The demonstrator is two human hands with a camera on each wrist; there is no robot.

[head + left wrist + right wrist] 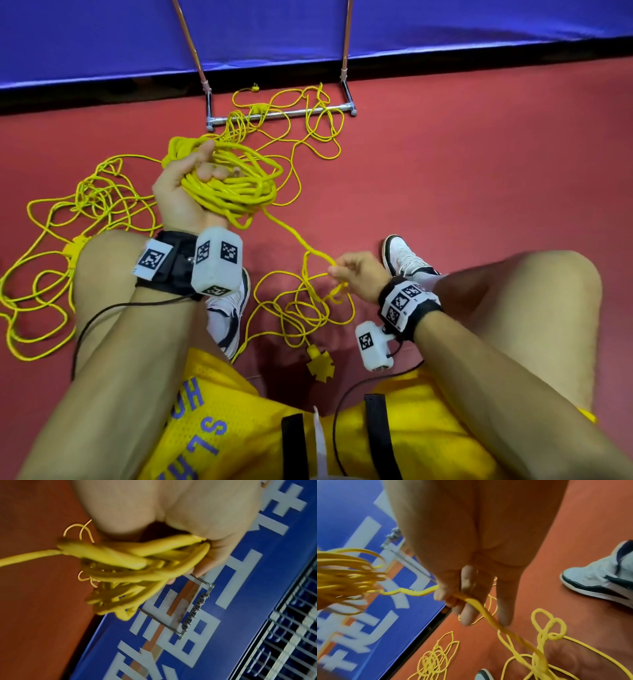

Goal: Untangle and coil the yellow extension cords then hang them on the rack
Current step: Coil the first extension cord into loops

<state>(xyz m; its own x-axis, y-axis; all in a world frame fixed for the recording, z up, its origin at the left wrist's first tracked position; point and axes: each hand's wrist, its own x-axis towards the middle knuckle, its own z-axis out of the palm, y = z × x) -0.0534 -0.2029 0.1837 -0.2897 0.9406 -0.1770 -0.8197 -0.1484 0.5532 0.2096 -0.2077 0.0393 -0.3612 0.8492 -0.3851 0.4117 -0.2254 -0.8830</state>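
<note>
Left hand [178, 192] grips coil [236, 185]; right hand [359, 274] pinches cord [298, 240].

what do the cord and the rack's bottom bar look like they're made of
Cord: probably a rubber or plastic jacket, matte yellow; it bends into soft loops in the left hand. Bottom bar of the rack: seemingly metal, shiny silver, likely chrome-plated, given its bright highlights.
</note>
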